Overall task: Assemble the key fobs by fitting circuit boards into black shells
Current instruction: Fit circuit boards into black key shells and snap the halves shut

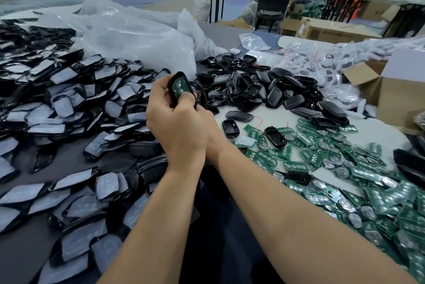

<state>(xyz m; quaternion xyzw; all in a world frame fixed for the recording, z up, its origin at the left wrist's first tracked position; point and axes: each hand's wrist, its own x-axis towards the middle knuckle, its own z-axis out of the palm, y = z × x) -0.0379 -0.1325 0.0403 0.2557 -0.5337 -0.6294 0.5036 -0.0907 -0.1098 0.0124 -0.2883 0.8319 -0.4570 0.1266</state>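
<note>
Clear plastic bags lie left of a cardboard box.

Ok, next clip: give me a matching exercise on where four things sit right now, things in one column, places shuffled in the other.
1 shell holding a board
2 loose green circuit boards
3 empty black shells
4 clear plastic bags

A piled just beyond the loose boards
B gripped in the left hand
C spread at near right
D farthest back, behind every pile

Pairs: 1-B, 2-C, 3-A, 4-D

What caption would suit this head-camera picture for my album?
Left hand grips a black plastic shell holding a green circuit board, amid heaped loose shells and boards.
</note>
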